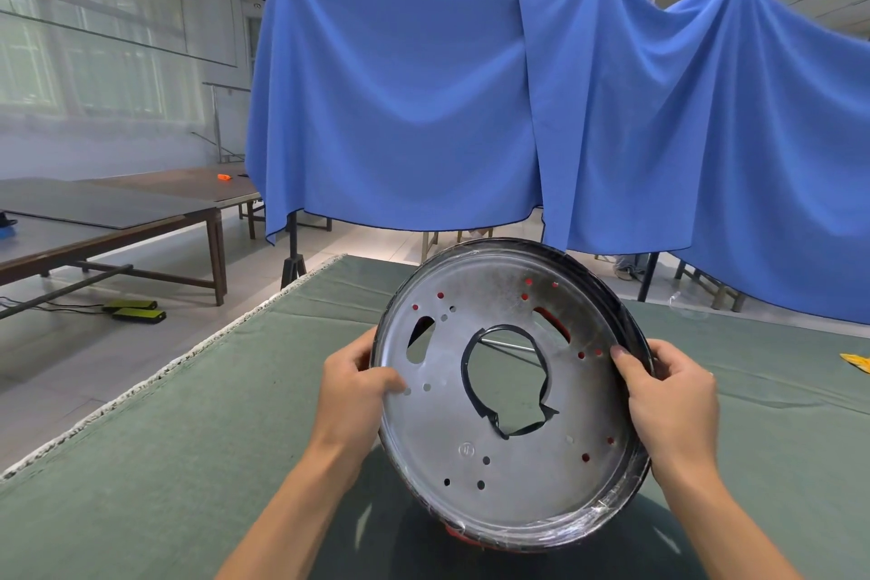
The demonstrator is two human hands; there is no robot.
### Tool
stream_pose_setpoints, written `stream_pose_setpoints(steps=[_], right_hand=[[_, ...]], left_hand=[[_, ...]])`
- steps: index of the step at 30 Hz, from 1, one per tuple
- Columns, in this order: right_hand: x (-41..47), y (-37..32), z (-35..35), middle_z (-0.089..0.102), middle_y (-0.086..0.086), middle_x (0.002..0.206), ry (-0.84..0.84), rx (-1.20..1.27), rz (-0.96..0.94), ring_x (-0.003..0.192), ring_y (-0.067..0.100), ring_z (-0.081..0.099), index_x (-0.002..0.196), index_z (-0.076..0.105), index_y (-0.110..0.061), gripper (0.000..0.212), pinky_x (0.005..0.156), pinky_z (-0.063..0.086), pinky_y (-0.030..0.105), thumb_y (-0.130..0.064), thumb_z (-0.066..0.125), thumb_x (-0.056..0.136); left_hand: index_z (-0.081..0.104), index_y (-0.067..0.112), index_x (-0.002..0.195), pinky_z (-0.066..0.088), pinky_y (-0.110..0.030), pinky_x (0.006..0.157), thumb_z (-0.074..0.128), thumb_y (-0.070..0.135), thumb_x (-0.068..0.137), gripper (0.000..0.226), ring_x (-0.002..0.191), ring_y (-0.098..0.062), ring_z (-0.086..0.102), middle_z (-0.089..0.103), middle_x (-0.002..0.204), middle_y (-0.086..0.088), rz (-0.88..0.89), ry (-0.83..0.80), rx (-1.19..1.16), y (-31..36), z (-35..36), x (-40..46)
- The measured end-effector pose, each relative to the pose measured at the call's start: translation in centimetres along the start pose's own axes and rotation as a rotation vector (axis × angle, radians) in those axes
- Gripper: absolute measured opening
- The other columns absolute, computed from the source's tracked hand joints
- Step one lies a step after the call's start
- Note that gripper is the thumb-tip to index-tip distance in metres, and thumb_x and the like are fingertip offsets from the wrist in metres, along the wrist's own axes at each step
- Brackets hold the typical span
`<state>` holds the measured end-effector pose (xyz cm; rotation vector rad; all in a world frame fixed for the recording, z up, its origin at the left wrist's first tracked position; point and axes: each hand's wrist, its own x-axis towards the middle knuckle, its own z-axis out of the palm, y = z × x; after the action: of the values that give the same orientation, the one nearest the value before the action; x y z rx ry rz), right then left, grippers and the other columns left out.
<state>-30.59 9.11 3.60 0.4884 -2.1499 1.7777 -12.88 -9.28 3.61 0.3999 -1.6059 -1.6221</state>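
Dull grey metal, the perforated round plate (508,462) is held tilted toward the person above the green-clothed counter (188,438), squarely between left hand (358,384) and right hand (668,396), whose fingers (624,358) curl round opposite rims, blue drapes (423,108) behind.

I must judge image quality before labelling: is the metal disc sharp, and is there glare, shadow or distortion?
Head view: the metal disc, left hand and right hand are sharp; the disc has soft sheen, no hard glare. Head view: a dark shadow lies on the green table cover under it; the left windows look hazy; the wide lens bows the picture's edges.
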Motion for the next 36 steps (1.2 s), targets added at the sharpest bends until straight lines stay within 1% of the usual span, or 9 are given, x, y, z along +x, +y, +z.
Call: stream_pose_setpoints(steps=[2, 4, 6, 9, 14, 19, 30, 33, 36], right_hand=[[-0.01, -0.04, 0.04, 0.067, 0.0, 0.069, 0.0, -0.003, -0.001, 0.067, 0.026, 0.056, 0.068, 0.063, -0.024, 0.019, 0.065, 0.046, 0.042, -0.02, 0.066, 0.087], [-0.01, -0.03, 0.04, 0.067, -0.001, 0.069, 0.001, -0.005, -0.003, 0.066, 0.026, 0.056, 0.068, 0.063, -0.024, 0.02, 0.064, 0.046, 0.042, -0.019, 0.066, 0.087], [0.0, 0.06, 0.01, 0.067, -0.002, 0.068, 0.0, 0.001, -0.007, 0.065, 0.024, 0.056, 0.068, 0.062, -0.024, 0.02, 0.062, 0.044, 0.04, -0.019, 0.066, 0.087], [0.02, 0.22, -0.01, 0.066, -0.001, 0.066, -0.003, 0.016, 0.0, 0.062, 0.023, 0.054, 0.068, 0.063, -0.021, 0.02, 0.059, 0.042, 0.036, -0.018, 0.066, 0.087], [0.02, 0.45, -0.12, 0.066, 0.008, 0.066, 0.0, 0.037, 0.012, 0.063, 0.026, 0.054, 0.068, 0.063, -0.018, 0.019, 0.064, 0.046, 0.039, -0.016, 0.066, 0.086], [-0.05, 0.51, -0.09, 0.066, 0.007, 0.066, 0.002, 0.047, 0.012, 0.062, 0.025, 0.053, 0.068, 0.064, -0.017, 0.019, 0.062, 0.045, 0.038, -0.017, 0.066, 0.086], [0.11, 0.3, 0.41, 0.067, -0.006, 0.065, 0.009, 0.046, 0.009, 0.063, 0.021, 0.056, 0.066, 0.065, -0.023, 0.02, 0.058, 0.042, 0.03, -0.021, 0.067, 0.085], [0.28, 0.28, 0.37, 0.067, -0.007, 0.065, 0.01, 0.058, 0.008, 0.063, 0.02, 0.055, 0.066, 0.066, -0.023, 0.02, 0.058, 0.043, 0.031, -0.019, 0.068, 0.085], [0.52, 0.26, 0.14, 0.067, -0.012, 0.065, 0.023, 0.071, 0.02, 0.061, 0.015, 0.056, 0.07, 0.069, -0.023, 0.015, 0.056, 0.042, 0.028, -0.019, 0.068, 0.085]], left_hand=[[0.073, 0.022, 0.079, 0.052, -0.028, 0.05, 0.054, 0.003, 0.052, 0.038, 0.06, -0.018, 0.063, 0.07, 0.071, -0.004, -0.008, -0.012, -0.01, 0.17, -0.06, 0.01], [0.072, 0.025, 0.084, 0.052, -0.024, 0.051, 0.055, -0.005, 0.059, 0.043, 0.064, -0.015, 0.066, 0.072, 0.075, 0.001, 0.007, -0.021, -0.013, 0.21, 0.0, -0.02], [0.066, 0.034, 0.096, 0.053, -0.02, 0.056, 0.051, -0.02, 0.066, 0.064, 0.074, -0.009, 0.068, 0.072, 0.085, 0.009, 0.039, -0.019, -0.002, 0.23, 0.08, -0.03], [0.059, 0.042, 0.112, 0.053, -0.017, 0.063, 0.048, -0.026, 0.067, 0.082, 0.086, -0.004, 0.068, 0.071, 0.1, 0.015, 0.081, -0.02, 0.009, 0.28, 0.17, -0.06], [0.059, 0.046, 0.106, 0.053, -0.016, 0.065, 0.049, -0.024, 0.073, 0.079, 0.089, -0.005, 0.068, 0.071, 0.101, 0.018, 0.109, -0.007, 0.003, 0.28, 0.3, -0.04], [0.059, 0.048, 0.103, 0.054, -0.016, 0.063, 0.049, -0.023, 0.074, 0.078, 0.088, -0.004, 0.069, 0.071, 0.099, 0.021, 0.117, -0.002, -0.002, 0.16, 0.24, -0.06], [0.063, 0.048, 0.1, 0.054, -0.018, 0.059, 0.048, -0.025, 0.072, 0.079, 0.085, -0.008, 0.07, 0.073, 0.097, 0.016, 0.107, 0.034, -0.034, 0.09, -0.06, 0.02], [0.06, 0.047, 0.101, 0.054, -0.016, 0.059, 0.048, -0.025, 0.073, 0.078, 0.084, -0.004, 0.069, 0.072, 0.095, 0.021, 0.108, 0.031, -0.017, 0.0, 0.0, 0.04], [0.059, 0.051, 0.1, 0.053, -0.016, 0.059, 0.05, -0.024, 0.073, 0.08, 0.082, -0.004, 0.069, 0.071, 0.093, 0.023, 0.109, 0.024, 0.013, -0.15, 0.09, 0.03]])
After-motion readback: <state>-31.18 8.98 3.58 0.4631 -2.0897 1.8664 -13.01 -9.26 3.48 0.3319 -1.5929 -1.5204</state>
